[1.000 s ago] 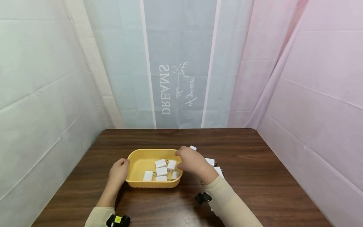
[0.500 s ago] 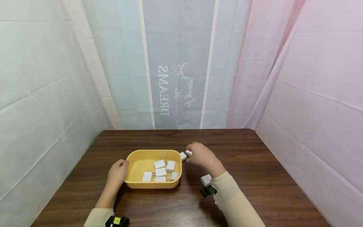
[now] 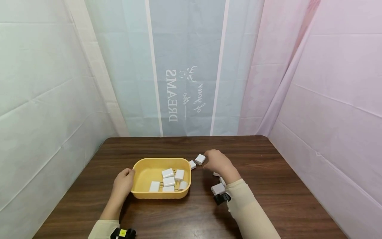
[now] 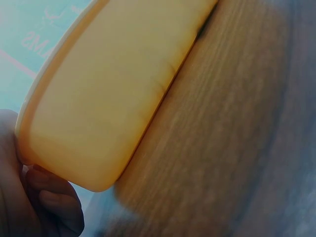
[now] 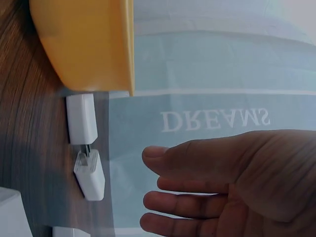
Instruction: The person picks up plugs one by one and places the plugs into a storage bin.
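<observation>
White boxy plugs (image 3: 200, 159) lie beside yellow plastic basin (image 3: 161, 195) | our left hand (image 3: 124, 180) pinches its rim | right hand (image 3: 219, 163) loosely spread, empty

Your basin (image 3: 144, 171) is plain yellow, the plugs (image 3: 200, 159) in it and to its right white. Your table (image 3: 283, 186) is dark brown with wood grain, your sleeves (image 3: 252, 212) cream. The far curtain (image 3: 188, 39) is grey-blue with white stripes (image 3: 219, 66) and lettering (image 3: 172, 95), the right curtain (image 3: 337, 99) pinkish lilac.
</observation>
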`<state>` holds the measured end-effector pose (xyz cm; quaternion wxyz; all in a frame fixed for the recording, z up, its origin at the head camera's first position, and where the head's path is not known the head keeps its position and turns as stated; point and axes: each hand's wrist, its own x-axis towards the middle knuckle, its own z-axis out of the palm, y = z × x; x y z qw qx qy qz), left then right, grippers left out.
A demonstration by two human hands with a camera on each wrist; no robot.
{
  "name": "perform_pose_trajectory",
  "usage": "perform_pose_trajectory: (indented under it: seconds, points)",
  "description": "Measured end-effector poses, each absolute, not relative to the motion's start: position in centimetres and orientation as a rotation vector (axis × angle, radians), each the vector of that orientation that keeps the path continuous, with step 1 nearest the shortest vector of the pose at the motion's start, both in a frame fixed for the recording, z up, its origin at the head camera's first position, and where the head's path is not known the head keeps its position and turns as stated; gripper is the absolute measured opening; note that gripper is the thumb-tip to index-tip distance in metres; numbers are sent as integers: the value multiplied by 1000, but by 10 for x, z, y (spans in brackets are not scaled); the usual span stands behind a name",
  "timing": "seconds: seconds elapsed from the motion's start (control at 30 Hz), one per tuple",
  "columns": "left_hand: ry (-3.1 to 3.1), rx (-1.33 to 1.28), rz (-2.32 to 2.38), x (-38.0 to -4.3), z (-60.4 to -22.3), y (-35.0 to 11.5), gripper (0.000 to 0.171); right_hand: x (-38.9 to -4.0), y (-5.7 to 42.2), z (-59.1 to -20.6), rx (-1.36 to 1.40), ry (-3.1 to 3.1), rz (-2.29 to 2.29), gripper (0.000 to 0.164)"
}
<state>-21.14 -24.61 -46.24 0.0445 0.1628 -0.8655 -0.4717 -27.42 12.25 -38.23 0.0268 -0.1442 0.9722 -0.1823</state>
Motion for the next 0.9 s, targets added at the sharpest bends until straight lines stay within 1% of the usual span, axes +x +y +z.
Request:
perform_pose_trajectory:
  seconds: [0.27, 0.47, 0.6, 0.63, 0.83, 0.9]
  points:
    - [-2645, 503, -1450, -210, -463, -246, 48, -280, 133, -388, -328, 2997, -558, 46]
    - [-2646, 506, -1455, -210, -464, -247, 49, -283, 142, -393, -274, 2969, -563, 53]
    - [-2647, 507, -1465, -211, -463, -247, 49, -285, 147, -395, -237, 2936, -572, 54]
    - [-2647, 508, -1467, -211, -463, -247, 49, -285, 149, -396, -230, 2929, -569, 53]
    - [-2646, 509, -1465, -211, -462, -246, 49, -289, 154, -399, -167, 2889, -501, 28]
    - [-2644, 510, -1462, -211, -462, -246, 49, -289, 154, -400, -148, 2883, -470, 27]
